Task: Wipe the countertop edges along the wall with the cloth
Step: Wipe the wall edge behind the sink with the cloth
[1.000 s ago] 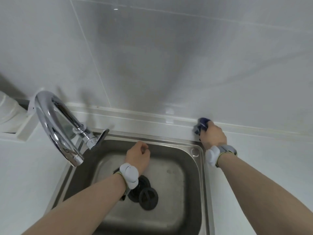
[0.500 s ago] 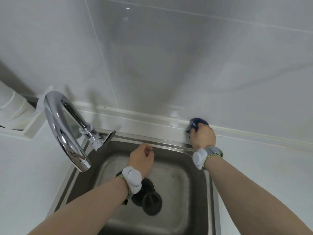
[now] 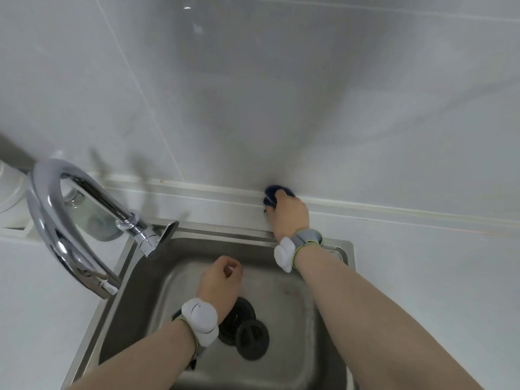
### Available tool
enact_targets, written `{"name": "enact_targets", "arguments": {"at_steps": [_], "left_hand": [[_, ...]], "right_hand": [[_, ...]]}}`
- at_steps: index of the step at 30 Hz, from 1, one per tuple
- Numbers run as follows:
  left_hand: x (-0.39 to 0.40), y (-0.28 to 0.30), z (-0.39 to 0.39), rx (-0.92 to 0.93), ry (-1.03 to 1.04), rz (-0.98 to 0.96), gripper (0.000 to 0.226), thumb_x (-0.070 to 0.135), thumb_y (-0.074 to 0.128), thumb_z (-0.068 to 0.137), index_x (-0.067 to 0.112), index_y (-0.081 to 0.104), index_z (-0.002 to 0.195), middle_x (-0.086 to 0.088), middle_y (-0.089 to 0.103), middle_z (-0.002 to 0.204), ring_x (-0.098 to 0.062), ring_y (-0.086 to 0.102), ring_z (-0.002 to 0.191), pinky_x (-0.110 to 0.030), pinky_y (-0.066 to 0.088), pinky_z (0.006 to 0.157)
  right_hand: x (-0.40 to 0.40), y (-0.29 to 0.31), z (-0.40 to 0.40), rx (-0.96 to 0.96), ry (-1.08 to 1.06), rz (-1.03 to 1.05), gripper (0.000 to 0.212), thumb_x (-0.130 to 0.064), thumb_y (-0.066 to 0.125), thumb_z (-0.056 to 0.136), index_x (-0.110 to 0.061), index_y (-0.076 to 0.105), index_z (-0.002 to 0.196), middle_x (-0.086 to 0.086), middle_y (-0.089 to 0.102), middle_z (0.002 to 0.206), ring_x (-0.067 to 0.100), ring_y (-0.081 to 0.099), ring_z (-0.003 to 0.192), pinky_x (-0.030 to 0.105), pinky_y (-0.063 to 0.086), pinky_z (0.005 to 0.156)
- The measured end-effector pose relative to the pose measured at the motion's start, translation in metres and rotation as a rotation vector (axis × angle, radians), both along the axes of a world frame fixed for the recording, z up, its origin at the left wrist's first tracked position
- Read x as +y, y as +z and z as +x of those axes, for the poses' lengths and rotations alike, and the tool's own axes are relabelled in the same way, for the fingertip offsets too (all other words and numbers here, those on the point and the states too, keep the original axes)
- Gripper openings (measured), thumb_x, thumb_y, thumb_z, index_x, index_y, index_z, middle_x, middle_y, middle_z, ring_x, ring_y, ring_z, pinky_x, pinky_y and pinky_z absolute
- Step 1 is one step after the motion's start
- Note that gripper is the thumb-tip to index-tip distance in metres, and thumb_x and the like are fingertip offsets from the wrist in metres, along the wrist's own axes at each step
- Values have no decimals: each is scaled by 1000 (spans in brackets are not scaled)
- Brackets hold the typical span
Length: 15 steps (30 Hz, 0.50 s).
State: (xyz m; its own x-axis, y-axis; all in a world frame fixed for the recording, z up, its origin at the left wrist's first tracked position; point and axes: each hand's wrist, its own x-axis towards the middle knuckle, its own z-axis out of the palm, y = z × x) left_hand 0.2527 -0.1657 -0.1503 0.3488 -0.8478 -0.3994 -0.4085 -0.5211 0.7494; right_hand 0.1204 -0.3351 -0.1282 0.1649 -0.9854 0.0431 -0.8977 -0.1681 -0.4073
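Since the earlier frames, the right hand (image 3: 289, 213) had slid leftward along the raised ledge (image 3: 197, 197) at the foot of the wall, from beyond the sink's right corner to a spot behind the back rim of the sink (image 3: 225, 235), carrying the cloth (image 3: 270, 194) with it. The left hand (image 3: 221, 280) had scarcely shifted.

From the head camera, the only view, the right hand's fingers were curled tight round the dark blue cloth, bunched small and pressed against the ledge where it met the tiled wall (image 3: 253, 94). The left hand hung over the sink basin with its fingers loosely curled into a half-fist, holding nothing. A curved chrome faucet (image 3: 70, 226) stood at the sink's left, its spout reaching out over the basin, with the ledge running on behind it. A dark strainer (image 3: 251, 343) lay beside the drain.

The likely trouble was ahead to the left: if the wipe ran on that way, the knuckles or wrist could knock the faucet, or the cloth could skip the strip behind it. With so small a wad, the cloth could also ride over the seam rather than into it.

Most of the cloth was hidden under the hand, so its size and fold could not be told. Whether the ledge was wet or dirty was hard to make out, beyond faint brownish marks along the seam.
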Motion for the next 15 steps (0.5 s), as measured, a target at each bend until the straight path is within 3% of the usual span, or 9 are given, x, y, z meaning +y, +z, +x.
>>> {"name": "enact_targets", "arguments": {"at_steps": [4, 6, 10, 15], "left_hand": [[2, 4, -10, -43, -19, 19, 7, 33, 55, 92, 37, 58, 87, 5, 62, 70, -11, 56, 57, -21, 43, 51], [-2, 10, -21, -56, -25, 2, 9, 30, 56, 92, 36, 58, 85, 6, 62, 69, -10, 56, 57, -19, 43, 51], [-21, 25, -44, -87, -70, -18, 10, 29, 55, 90, 35, 60, 83, 11, 63, 68, -4, 56, 57, -12, 36, 47], [-49, 35, -76, -72, -70, -63, 9, 26, 56, 90, 32, 62, 86, 8, 64, 75, -7, 58, 65, -16, 37, 52]], "right_hand": [[-10, 6, -17, 171, 143, -42, 29, -28, 54, 89, -16, 52, 116, 11, 67, 93, 34, 64, 80, 30, 38, 59], [-13, 9, -30, 234, 165, -66, 27, -28, 52, 89, -18, 52, 114, 10, 67, 92, 34, 64, 80, 31, 38, 58], [-14, 8, -74, 262, 153, -89, 26, -28, 55, 86, -18, 54, 110, 10, 67, 89, 36, 63, 78, 33, 40, 58], [-13, 6, -137, 241, 94, -84, 32, -30, 60, 81, -20, 54, 111, 10, 67, 91, 37, 64, 76, 32, 39, 56]]}}
